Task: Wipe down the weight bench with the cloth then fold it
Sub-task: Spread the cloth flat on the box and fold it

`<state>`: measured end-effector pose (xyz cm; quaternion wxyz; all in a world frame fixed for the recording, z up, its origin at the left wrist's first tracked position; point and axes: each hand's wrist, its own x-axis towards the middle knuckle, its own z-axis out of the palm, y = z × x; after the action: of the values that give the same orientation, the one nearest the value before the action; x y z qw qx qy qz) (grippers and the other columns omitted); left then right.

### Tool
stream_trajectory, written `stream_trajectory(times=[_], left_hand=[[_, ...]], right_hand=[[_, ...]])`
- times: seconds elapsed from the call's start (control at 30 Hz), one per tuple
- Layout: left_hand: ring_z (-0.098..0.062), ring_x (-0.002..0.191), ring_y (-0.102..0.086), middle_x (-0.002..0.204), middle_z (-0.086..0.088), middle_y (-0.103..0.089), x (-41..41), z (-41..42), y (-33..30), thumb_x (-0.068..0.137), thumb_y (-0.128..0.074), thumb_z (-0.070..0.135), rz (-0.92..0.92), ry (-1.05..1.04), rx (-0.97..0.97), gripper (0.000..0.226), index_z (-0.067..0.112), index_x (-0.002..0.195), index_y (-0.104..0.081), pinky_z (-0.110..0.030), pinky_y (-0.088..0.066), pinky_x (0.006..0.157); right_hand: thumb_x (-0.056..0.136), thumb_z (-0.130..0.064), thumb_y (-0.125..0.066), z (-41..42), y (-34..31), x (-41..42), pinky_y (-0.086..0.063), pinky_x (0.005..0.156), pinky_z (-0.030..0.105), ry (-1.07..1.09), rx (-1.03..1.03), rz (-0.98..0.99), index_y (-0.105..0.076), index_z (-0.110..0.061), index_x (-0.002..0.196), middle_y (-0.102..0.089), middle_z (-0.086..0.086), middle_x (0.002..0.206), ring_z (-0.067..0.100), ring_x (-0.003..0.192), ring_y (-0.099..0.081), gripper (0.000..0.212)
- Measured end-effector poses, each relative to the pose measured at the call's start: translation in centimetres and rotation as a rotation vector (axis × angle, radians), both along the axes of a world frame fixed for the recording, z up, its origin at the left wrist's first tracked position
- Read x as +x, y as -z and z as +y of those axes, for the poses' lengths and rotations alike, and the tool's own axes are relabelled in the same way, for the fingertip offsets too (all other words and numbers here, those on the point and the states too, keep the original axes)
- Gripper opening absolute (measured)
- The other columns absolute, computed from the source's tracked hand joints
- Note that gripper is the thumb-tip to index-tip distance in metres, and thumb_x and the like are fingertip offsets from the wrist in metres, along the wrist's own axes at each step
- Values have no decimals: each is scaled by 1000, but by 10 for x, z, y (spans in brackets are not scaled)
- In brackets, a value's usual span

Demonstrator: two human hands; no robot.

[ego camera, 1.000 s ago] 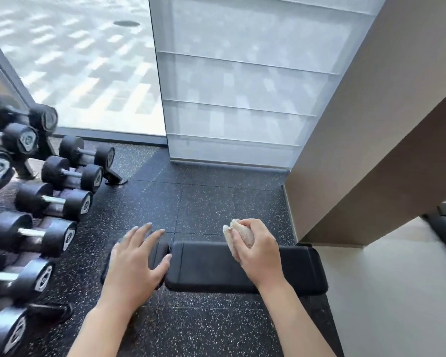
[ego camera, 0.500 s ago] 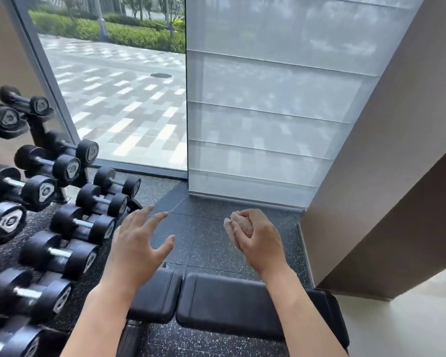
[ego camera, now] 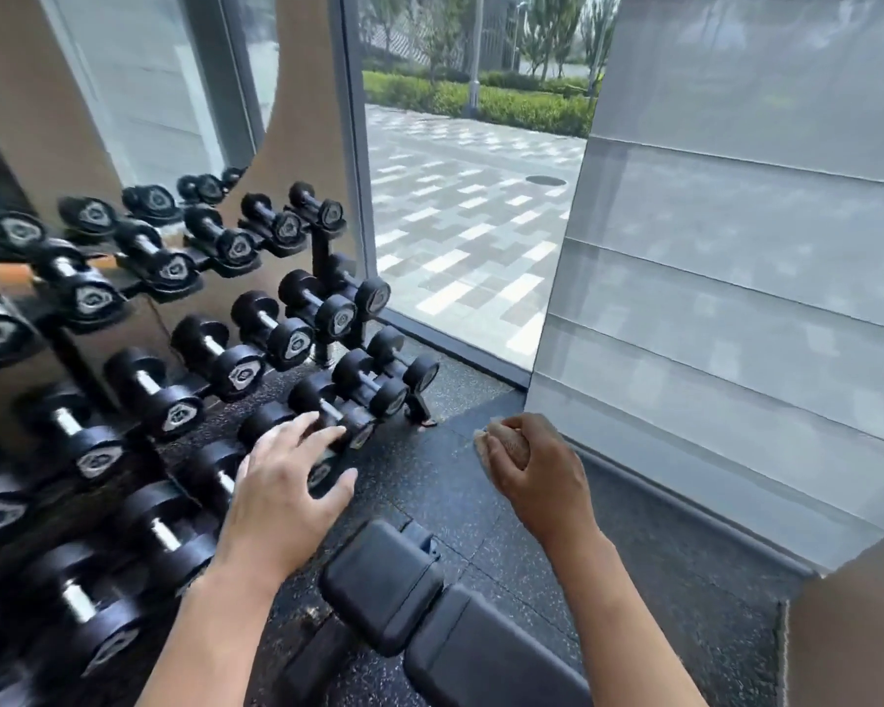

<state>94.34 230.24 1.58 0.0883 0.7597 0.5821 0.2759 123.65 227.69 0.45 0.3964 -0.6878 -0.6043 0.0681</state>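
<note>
Above the weight bench (ego camera: 445, 625), right hand (ego camera: 537, 477) clutches balled cloth (ego camera: 501, 446), left hand (ego camera: 282, 497) spread empty; bunched cloth risks streaky wiping.

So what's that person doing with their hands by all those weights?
A person is standing over a black weight bench in a gym. Their right hand grips a balled-up cloth, held in the air above the floor, not touching the bench. Their left hand is open and holds nothing, hovering in front of a rack of dumbbells. No wiping is happening right now.
</note>
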Motion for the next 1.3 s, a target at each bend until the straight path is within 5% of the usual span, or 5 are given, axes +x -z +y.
stream_trajectory(times=[0.23,0.43,0.63,1.3], left_hand=[[-23,141,-43,150,4,-54,-67,-58,-8,83,-49,63,14,-353,18,63,32,135,-64,-52,-39,117],[-23,139,-45,149,3,-55,-125,-114,-16,85,-54,58,15,-582,44,59,30,136,-63,-50,-40,116],[-25,137,-47,147,0,-56,-200,-156,-11,85,-54,56,20,-703,37,59,28,136,-63,-49,-40,116],[-19,141,-41,150,0,-53,-511,-325,17,94,-70,33,-129,-1022,-6,48,22,140,-62,-40,-33,120]], right_hand=[[93,-44,-66,45,-9,-60,-45,65,28,-285,16,25,-62,-30,107,-62,-12,95,5,73,-57,20],[94,-44,-65,47,-13,-143,-56,70,36,-522,13,11,-62,-31,105,-61,-15,97,8,77,-61,17],[95,-47,-62,31,-16,-239,-42,72,28,-691,19,19,-63,-32,106,-57,-21,100,2,82,-55,19],[93,-49,-65,-76,-10,-616,-56,76,34,-969,-61,15,-65,-31,105,-64,-17,100,0,87,-62,22]])
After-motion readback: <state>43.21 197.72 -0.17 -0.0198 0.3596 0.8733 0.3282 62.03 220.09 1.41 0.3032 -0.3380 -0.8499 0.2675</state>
